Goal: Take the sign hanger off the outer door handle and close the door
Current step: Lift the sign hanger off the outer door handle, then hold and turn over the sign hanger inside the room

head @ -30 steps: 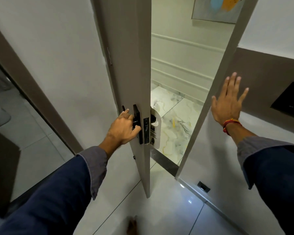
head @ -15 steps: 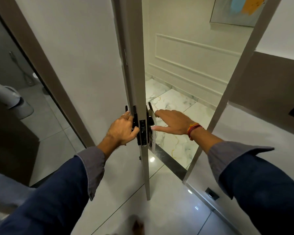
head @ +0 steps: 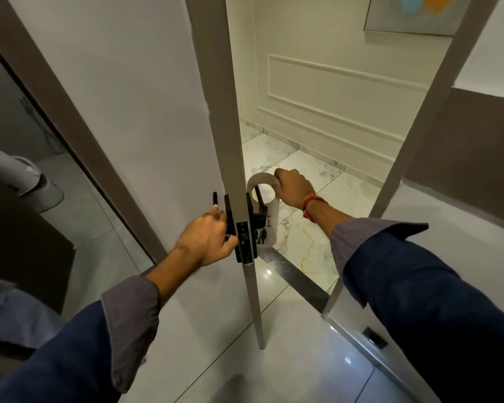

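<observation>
White sign hanger is looped over the outer door handle, right hand fingers pinching its top loop. Left hand grips the inner handle. Door wide open, so basically nothing's finished yet.

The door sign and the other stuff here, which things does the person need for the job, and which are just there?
Needed for the job:
- sign hanger, pinched at its loop by the right hand
- outer door handle
- door, open
- inner handle, gripped by the left hand

Just there:
- painting
- toilet
- floor door stop
</observation>
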### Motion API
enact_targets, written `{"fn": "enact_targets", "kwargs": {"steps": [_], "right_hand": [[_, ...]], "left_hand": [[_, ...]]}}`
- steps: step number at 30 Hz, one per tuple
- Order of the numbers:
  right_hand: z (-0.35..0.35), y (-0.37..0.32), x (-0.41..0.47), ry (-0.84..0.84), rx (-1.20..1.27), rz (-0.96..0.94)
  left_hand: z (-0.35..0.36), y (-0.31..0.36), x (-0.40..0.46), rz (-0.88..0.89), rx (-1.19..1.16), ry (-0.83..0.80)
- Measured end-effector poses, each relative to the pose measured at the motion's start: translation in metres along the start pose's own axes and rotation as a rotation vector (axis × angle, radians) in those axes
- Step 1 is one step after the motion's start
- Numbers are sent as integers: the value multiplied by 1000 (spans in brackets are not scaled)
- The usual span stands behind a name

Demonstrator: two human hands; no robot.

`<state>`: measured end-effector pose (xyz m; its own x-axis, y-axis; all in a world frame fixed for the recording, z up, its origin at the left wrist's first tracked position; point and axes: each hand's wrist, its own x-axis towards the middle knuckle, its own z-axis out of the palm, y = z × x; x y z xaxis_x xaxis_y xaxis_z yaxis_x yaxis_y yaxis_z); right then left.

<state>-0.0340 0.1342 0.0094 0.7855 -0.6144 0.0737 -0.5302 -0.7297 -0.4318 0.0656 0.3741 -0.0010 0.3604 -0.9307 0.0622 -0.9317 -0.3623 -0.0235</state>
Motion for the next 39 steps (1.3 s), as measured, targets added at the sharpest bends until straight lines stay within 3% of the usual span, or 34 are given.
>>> {"fn": "enact_targets", "kwargs": {"steps": [3, 6, 8, 13, 16, 21, 26, 28, 33, 39], "right_hand": [[-4, 10, 17, 19, 9, 46], [-16, 28, 23, -4, 23, 83], [-27, 48, 18, -41, 67, 117], [-58, 111, -24, -29, 360, 395], [-70, 147, -71, 22, 582, 619], [-93, 230, -201, 62, 1002, 874], [-99, 302, -379, -23, 785, 1087], [-99, 320, -462, -6, 874, 1196], [-100, 355, -644, 273, 1157, 1308], [-101, 412, -837, 645, 1100, 1476]], "left_hand": [[-22, 13, 5, 76, 198, -86], [-34, 49, -1, 2, 406, -256], [-36, 91, -6, 12, 323, -309], [-17, 178, 53, 150, -26, -59], [23, 212, 94, 102, -185, -193], [87, 312, 98, 422, -468, -277], [100, 432, 74, 578, -857, -509], [102, 500, 55, 646, -902, -645], [100, 679, -33, 777, -962, -874], [119, 857, -143, 900, -810, -1014]]}}
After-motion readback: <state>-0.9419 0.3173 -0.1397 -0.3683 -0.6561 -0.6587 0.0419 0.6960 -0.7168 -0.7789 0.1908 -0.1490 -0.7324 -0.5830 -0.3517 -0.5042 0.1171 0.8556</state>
